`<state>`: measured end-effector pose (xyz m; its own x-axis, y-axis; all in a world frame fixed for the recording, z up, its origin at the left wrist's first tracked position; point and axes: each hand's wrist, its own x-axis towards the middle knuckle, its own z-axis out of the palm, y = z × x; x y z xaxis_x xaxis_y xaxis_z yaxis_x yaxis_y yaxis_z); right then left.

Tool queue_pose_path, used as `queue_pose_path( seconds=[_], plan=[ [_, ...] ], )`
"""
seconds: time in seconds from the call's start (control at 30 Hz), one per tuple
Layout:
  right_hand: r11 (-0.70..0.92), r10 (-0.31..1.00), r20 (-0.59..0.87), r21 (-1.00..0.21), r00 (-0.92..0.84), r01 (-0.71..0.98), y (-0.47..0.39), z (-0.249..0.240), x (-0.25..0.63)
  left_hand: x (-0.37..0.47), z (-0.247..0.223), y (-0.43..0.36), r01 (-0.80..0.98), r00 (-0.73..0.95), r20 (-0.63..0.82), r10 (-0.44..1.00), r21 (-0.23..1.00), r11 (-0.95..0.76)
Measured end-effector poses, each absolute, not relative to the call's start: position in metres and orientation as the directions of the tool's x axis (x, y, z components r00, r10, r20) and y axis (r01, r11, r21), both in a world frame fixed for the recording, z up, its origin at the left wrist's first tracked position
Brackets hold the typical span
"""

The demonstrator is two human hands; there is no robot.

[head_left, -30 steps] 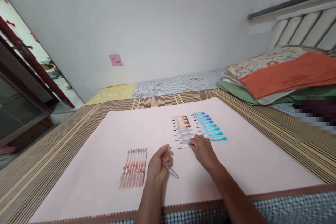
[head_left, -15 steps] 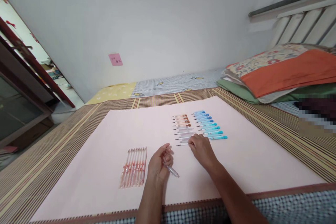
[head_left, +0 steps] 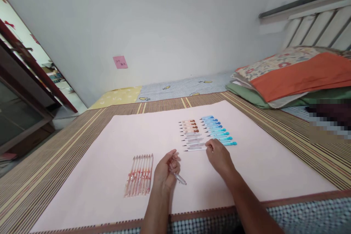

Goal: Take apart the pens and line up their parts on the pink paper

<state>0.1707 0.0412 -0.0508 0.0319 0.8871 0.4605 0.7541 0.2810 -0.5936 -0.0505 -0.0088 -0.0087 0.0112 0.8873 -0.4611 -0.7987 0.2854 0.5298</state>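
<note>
My left hand [head_left: 166, 170] is closed around a clear, greyish pen [head_left: 179, 178], whose lower end sticks out toward the right. Fingers pinched, my right hand [head_left: 219, 155] is at the right end of the nearest white pen [head_left: 196, 150] in a column; its fingertips cover that end. Above lie pens with grey-clear barrels [head_left: 193, 142] and several brown-ended pens [head_left: 189, 127]. Blue and turquoise pens [head_left: 215, 126] form a second column to the right, the nearest partly behind my right hand. Left of my left hand, several pink-and-clear pens [head_left: 139, 175] lie side by side.
All the pens rest on a pale pink sheet [head_left: 90, 175] over a striped mat [head_left: 109, 119]. Folded bedding [head_left: 296, 75] is piled at the back right, below a radiator [head_left: 320, 25]. A pink note [head_left: 120, 62] is stuck on the wall.
My right hand has shifted a little to the right along the nearest white pen, uncovering more of its barrel. My left hand stays in place with its pen.
</note>
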Motion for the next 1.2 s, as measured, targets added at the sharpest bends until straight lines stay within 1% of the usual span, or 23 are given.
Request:
queue_pose_path(
  seconds=[0.13,0.3,0.5,0.97,1.03,1.1,1.17,1.2],
  plan=[
    [0.202,0.916,0.397,-0.583,0.059,0.787,0.037,-0.051,0.171,-0.051,-0.009,-0.009,-0.801,0.029,-0.455,0.890,0.522,0.293],
    [0.188,0.931,0.365,-0.543,0.028,0.818,0.038,-0.052,0.168,-0.051,-0.009,-0.009,-0.800,0.027,-0.449,0.893,0.526,0.288],
    [0.222,0.921,0.390,-0.548,0.011,0.806,0.041,-0.053,0.167,-0.050,-0.009,-0.008,-0.802,0.037,-0.452,0.891,0.518,0.296],
    [0.229,0.908,0.418,-0.550,0.028,0.803,0.041,-0.056,0.164,-0.051,-0.010,-0.009,-0.814,0.030,-0.464,0.885,0.503,0.291],
    [0.236,0.900,0.433,-0.577,0.048,0.782,0.041,-0.054,0.163,-0.052,-0.010,-0.009,-0.811,0.053,-0.454,0.889,0.499,0.303],
    [0.263,0.884,0.460,-0.638,0.085,0.723,0.038,-0.047,0.159,-0.053,-0.009,-0.008,-0.823,0.076,-0.439,0.895,0.479,0.305],
    [0.302,0.885,0.453,-0.736,0.109,0.607,0.032,-0.037,0.152,-0.054,-0.007,-0.008,-0.850,0.069,-0.430,0.900,0.447,0.279],
    [0.318,0.900,0.425,-0.788,0.093,0.528,0.028,-0.031,0.146,-0.054,-0.006,-0.008,-0.866,0.051,-0.430,0.902,0.431,0.255]
  ],
)
